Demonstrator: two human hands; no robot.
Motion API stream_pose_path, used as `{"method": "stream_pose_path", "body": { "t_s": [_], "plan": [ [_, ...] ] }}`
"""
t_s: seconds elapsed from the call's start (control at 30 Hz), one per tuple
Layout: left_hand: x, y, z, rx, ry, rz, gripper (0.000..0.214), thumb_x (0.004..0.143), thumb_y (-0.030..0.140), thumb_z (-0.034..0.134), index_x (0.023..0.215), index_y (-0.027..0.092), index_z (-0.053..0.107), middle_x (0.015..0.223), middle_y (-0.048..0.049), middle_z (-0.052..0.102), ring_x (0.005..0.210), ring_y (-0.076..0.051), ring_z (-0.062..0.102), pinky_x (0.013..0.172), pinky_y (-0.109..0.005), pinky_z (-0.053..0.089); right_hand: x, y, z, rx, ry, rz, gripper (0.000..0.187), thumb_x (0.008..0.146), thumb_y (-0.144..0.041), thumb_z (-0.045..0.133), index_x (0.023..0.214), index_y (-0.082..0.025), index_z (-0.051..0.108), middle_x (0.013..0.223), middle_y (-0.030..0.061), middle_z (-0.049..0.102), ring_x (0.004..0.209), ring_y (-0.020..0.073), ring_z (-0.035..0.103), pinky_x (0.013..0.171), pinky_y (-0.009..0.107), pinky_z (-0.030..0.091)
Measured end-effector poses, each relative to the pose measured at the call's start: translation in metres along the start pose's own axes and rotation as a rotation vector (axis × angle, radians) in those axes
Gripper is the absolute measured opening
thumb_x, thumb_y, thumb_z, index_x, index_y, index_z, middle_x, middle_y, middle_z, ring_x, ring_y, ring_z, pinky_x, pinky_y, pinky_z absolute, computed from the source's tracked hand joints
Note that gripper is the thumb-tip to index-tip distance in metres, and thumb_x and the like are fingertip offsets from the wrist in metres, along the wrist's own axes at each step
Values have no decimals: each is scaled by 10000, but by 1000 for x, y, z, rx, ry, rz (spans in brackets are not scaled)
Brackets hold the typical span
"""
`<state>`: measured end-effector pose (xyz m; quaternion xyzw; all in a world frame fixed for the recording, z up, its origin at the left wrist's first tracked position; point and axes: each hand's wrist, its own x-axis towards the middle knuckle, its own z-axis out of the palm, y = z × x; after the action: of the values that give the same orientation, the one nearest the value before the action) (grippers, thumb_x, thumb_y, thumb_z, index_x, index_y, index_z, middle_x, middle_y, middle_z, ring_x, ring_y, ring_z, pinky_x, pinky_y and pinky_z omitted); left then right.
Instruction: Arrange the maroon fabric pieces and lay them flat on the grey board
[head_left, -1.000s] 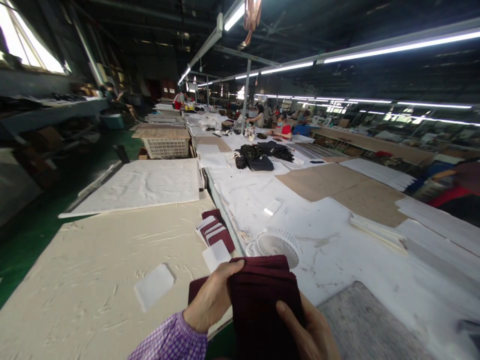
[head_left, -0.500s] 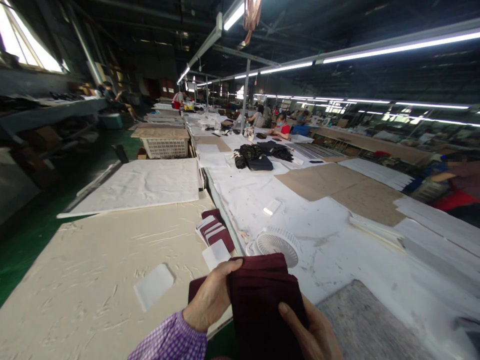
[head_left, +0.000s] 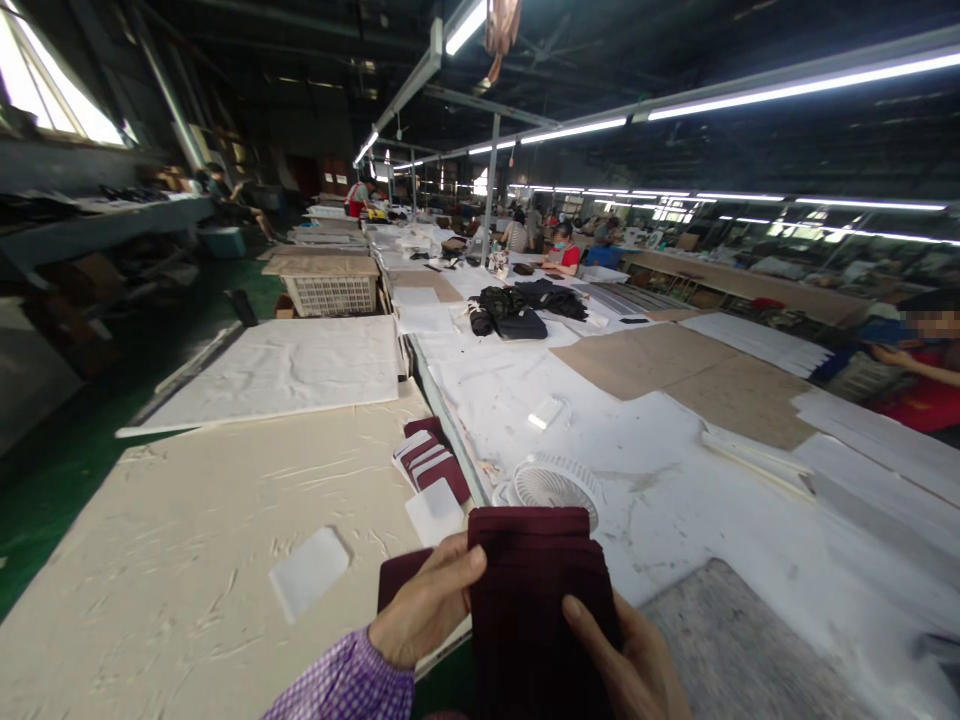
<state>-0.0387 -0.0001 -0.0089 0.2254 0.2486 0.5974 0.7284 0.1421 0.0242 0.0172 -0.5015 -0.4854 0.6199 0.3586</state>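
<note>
Left hand (head_left: 427,606) clamps maroon stack (head_left: 536,610) at left edge, right hand (head_left: 636,655) clamps its right side, likely to stop slipping; maroon pieces (head_left: 445,478) lie near, probably for easy reach.

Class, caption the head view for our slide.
Left hand and right hand hold layered maroon fabric, a white fan beyond.

Fan (head_left: 553,482) behind fabric stack (head_left: 529,580), apparently

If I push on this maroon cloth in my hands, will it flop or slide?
The maroon cloth might slide apart, as its layers sit stepped at the top. It's probably bendable but not limp, since it looks fairly flat between the left hand and right hand.
</note>
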Motion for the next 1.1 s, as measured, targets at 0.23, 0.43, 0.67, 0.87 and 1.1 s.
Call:
{"method": "stream_pose_path", "body": {
  "t_s": [0.23,0.43,0.67,0.87,1.1],
  "plan": [
    [5,-19,6,50,102,38,289,752,153,679,1040,167,684,973,-88,731,939,-231,663,849,-331,495,4,2,-1,-16,1,27,472,729,-467,659,1085,-158,658,966,96,728,1015,325,619,901,446,486],
    [6,-13,2,63,72,-55,294,745,147,682,1040,143,688,959,-109,733,836,-219,686,800,-319,509,8,4,-5,149,-6,-19,582,683,-420,732,1197,-271,505,1024,64,701,879,257,667,691,345,551],
    [6,-10,-2,82,55,-103,305,704,132,715,1009,148,704,931,-100,740,837,-226,686,805,-317,504,15,-6,-10,183,0,-50,482,645,-390,771,1065,-259,575,1043,68,687,895,244,656,701,325,540],
    [13,-4,-1,54,123,-54,287,692,164,734,975,123,708,903,-113,740,779,-227,691,769,-319,511,10,0,-1,220,-104,2,377,677,-411,742,988,-217,656,1004,78,708,929,271,645,750,353,525],
    [19,3,0,-17,170,-28,283,779,265,663,1020,117,678,985,-117,722,924,-248,662,921,-370,452,11,-1,6,155,-74,82,446,686,-468,712,1034,-190,691,919,76,735,908,299,653,813,421,517]
  ]
}}
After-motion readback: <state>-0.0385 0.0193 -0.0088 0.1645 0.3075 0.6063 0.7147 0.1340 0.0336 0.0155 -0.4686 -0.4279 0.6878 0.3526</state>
